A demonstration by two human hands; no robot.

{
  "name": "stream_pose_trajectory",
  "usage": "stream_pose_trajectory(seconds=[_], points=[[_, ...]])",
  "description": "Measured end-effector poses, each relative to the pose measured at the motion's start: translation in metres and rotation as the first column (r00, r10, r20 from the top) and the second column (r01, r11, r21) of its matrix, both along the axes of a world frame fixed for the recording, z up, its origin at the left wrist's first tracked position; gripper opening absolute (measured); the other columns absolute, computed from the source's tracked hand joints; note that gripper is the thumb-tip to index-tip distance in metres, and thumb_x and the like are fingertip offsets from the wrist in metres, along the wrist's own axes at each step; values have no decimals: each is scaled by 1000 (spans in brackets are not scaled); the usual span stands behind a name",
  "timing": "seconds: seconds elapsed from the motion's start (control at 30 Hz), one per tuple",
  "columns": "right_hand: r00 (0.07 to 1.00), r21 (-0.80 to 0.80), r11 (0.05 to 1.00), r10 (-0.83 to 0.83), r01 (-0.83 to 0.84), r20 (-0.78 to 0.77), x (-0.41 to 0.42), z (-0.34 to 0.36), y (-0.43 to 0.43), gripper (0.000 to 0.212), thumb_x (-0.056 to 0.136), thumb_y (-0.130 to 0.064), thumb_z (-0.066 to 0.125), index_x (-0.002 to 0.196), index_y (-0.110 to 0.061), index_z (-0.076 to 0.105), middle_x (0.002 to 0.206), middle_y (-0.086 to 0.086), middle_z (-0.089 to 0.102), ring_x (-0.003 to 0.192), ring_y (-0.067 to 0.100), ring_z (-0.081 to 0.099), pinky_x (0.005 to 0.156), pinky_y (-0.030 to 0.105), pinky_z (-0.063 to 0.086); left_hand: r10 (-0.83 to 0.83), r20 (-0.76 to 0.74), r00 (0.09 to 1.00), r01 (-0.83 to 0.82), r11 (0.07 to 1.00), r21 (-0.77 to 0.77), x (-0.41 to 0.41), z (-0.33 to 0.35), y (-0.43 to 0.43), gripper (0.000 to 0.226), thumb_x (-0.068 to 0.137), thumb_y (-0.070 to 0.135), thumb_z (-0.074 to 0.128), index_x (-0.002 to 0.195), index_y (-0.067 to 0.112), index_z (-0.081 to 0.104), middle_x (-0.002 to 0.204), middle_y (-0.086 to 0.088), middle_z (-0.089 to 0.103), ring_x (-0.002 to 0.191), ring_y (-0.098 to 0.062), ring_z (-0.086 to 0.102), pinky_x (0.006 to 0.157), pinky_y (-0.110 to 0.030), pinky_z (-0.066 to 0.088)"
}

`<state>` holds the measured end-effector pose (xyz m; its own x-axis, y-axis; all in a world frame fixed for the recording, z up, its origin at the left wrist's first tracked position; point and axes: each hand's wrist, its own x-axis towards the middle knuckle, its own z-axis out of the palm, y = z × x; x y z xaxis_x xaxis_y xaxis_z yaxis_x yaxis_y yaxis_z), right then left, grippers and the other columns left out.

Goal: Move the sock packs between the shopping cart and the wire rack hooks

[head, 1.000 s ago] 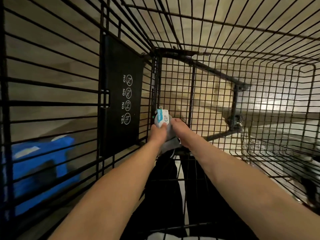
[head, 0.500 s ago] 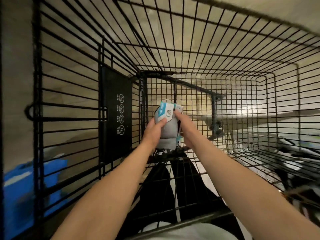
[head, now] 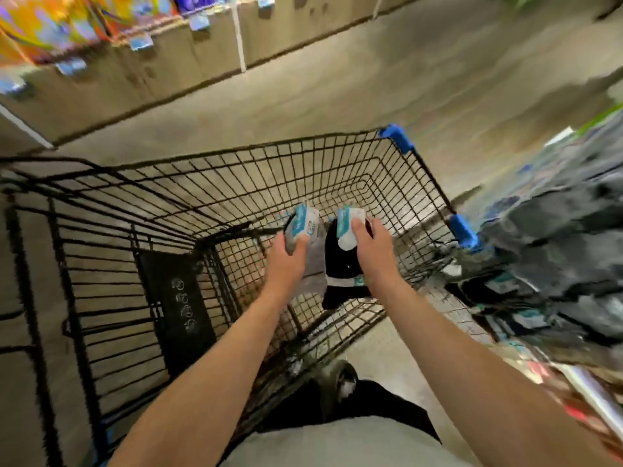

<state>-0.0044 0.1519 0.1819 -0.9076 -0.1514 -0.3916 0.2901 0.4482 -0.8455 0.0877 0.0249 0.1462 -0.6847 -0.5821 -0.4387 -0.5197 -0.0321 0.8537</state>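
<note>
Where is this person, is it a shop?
Most likely a shop. Both hands hold labelled pairs of socks, grey and black, over a wire shopping cart, with blurry stocked shelves and hanging garments alongside.

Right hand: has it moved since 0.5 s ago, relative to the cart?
Yes. The right hand has parted from the left hand, carrying a black sock pack rightward toward the shopping cart right wall.
</note>
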Motion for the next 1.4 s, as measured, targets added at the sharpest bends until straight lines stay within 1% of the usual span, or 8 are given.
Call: stream_pose_trajectory(seconds=[0.13,0.33,0.57,0.77,0.93,1.13,1.23,1.4], points=[[988,-6,994,-105,105,-112,4,45,77,26,102,-42,53,121,-24,58,104,-17,62,105,12,60,95,35,50,-216,-52,975,215,976,-38,-24,48,62,37,101,49,50,123,19,52,109,2,65,99,-17,62,82,-35,50],[937,-79,946,-324,316,-130,42,68,197,62,89,-66,52,135,-25,57,135,-4,60,124,18,56,110,48,43,-435,-125,891,414,895,-165,-34,91,183,23,102,38,54,105,16,50,94,0,58,96,-29,61,83,-43,51],[875,-182,870,-478,459,-80,118,61,354,21,103,-37,49,119,-28,58,108,-10,67,102,15,62,86,33,48,-606,-111,787,568,784,-251,13,84,324,19,101,31,55,116,20,51,100,8,59,90,-14,55,71,-27,38],[817,-150,814,-574,561,-54,151,23,446,25,101,-32,47,123,-25,59,107,-3,67,101,22,64,90,42,52,-720,-54,692,703,689,-174,29,39,425,37,98,39,53,129,20,52,121,-5,64,111,-24,60,97,-41,48],[776,-129,776,-628,618,-57,139,-29,497,22,101,-21,46,120,-25,58,103,-14,62,99,11,60,83,25,47,-730,-10,684,723,679,-131,11,-17,480,52,96,44,51,141,18,46,133,-3,60,119,-23,57,102,-42,45],[716,-109,723,-691,682,-102,101,-111,548,32,103,-17,46,134,-21,53,123,-8,60,113,13,57,93,28,43,-721,-32,692,719,692,-61,-36,-103,535,47,96,47,50,138,26,45,125,1,63,106,-21,63,92,-45,54],[667,-36,673,-737,738,-112,77,-151,568,42,103,-18,44,144,-15,48,136,3,57,122,20,53,99,32,41,-713,-62,698,708,701,-86,-61,-139,550,47,102,39,48,145,19,42,127,3,59,105,-15,59,85,-31,46],[641,-73,658,-749,750,-168,38,-212,581,42,103,-16,43,145,-15,48,128,-4,54,119,16,53,100,33,44,-741,-163,651,726,671,-150,-99,-191,564,35,105,35,45,133,15,51,118,-4,64,93,-10,61,68,-24,45]])
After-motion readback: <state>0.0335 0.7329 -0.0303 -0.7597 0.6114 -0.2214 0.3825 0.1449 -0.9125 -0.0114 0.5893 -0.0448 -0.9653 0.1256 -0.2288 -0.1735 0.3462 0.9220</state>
